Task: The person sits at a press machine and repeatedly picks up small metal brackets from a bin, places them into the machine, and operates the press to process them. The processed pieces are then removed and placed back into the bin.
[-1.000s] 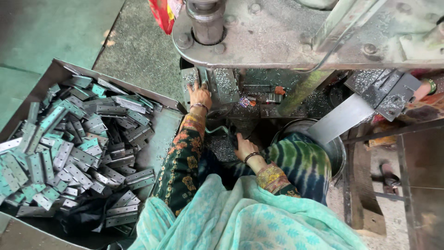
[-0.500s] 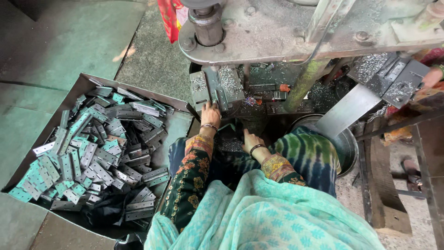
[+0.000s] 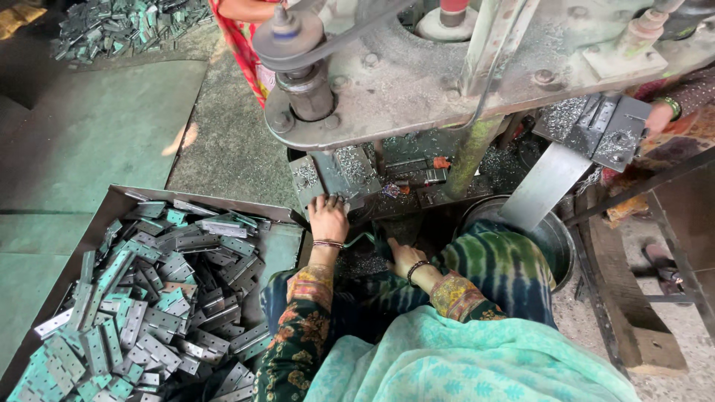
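Left hand (image 3: 328, 217) grip clamped on hinge plate (image 3: 316, 179) at press bed; right hand (image 3: 402, 257) grip unclear. Beside: tray (image 3: 112, 205) heaped with hinges (image 3: 149, 305) left unprocessed.

A metal workshop: a heavy press machine (image 3: 417, 82) dusted with metal shavings stands above the hands, and a tray (image 3: 112, 205) of stamped hinge plates (image 3: 149, 313) lies left of them.
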